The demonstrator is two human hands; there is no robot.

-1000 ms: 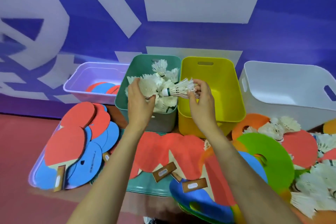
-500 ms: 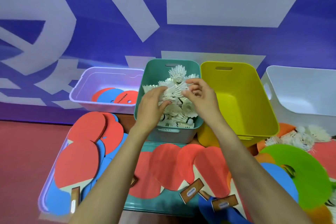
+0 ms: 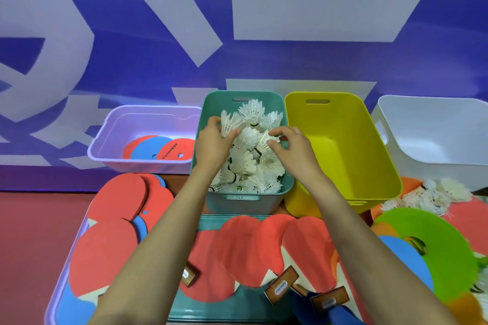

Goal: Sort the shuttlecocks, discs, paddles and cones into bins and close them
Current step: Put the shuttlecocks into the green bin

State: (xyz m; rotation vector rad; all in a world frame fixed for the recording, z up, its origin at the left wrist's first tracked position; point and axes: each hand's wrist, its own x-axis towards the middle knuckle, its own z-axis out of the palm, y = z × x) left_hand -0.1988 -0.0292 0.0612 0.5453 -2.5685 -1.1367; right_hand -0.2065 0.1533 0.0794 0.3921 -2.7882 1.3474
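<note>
Loading shuttlecocks [image 3: 248, 166] into the teal bin [image 3: 243, 204]: left hand [image 3: 214, 142] pinches one; right hand [image 3: 293, 150]'s grip is unclear. Next, probably, the loose shuttlecocks [image 3: 433, 195] near the white bin [image 3: 435, 140].

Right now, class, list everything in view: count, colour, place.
teal bin: one, teal, centre back.
shuttlecocks: many, white, piled in the teal bin.
loose shuttlecocks: a heap, white, before the white bin.
yellow bin: one, yellow, right of teal bin.
white bin: one, white, far right.
lilac bin: one, lilac, left of teal bin.
discs: three showing, two red, one blue, in the lilac bin.
paddles: many, red and blue, across the front.
green disc: one, green, front right.
left hand: one, grips shuttlecocks in the teal bin.
right hand: one, fingers curled on the pile; grip unclear.
</note>
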